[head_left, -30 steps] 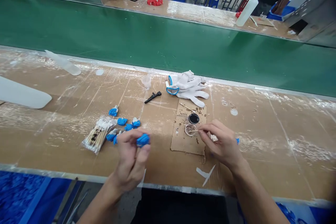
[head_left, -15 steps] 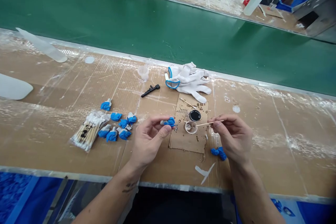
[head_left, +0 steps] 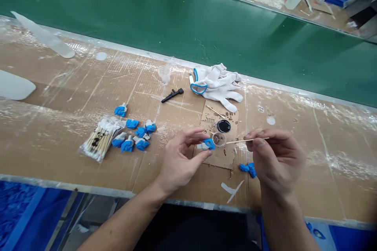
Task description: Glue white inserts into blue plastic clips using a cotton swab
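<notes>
Between thumb and fingers, my left hand [head_left: 181, 160] pinches a small blue and light-grey plastic part [head_left: 207, 144] above a stained piece of cardboard [head_left: 219, 160]. My right hand [head_left: 277, 159] holds a thin wooden cotton swab [head_left: 247, 140], its tip pointing left toward the part. Just beyond the held part stands a small clear cup [head_left: 219, 139]. Behind that is a cup of black liquid [head_left: 224, 126]. Another swab [head_left: 215, 111] lies on the cardboard. Two blue parts [head_left: 248, 169] rest on the table left of my right wrist.
Several blue and grey parts [head_left: 127, 144] lie at the left beside a bag of cotton swabs [head_left: 100, 138]. White gloves [head_left: 219, 85], a black plastic piece [head_left: 172, 95] and a clear cup [head_left: 164, 73] sit farther back. A green belt [head_left: 188, 27] runs behind the table.
My left hand has moved right with the blue part, which is now turned to show an opening. My right hand has drawn the swab back to the right, away from the clear cup.
</notes>
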The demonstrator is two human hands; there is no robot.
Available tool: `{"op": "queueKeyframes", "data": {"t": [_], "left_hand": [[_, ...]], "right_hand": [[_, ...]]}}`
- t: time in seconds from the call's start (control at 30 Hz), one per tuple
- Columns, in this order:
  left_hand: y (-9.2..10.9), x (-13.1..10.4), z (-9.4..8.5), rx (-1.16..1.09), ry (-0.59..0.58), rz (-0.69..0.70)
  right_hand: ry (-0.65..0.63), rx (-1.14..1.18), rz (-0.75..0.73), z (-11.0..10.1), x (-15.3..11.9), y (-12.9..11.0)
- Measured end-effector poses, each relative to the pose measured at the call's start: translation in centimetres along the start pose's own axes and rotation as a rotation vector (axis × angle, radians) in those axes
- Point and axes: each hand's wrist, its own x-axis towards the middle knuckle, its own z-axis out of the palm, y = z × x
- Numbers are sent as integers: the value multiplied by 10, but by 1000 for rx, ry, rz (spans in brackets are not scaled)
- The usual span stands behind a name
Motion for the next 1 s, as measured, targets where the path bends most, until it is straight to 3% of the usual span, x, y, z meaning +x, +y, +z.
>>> {"op": "queueKeyframes", "data": {"t": [0.23, 0.63, 1.0], "left_hand": [[0, -4, 5, 100, -5, 114], [0, -4, 4, 220, 0, 234], [0, -5, 3, 210, -11, 238]], "right_hand": [[-66, 17, -73, 15, -5, -5], [-147, -106, -128, 20, -7, -4], [-278, -208, -417, 19, -4, -14]]}}
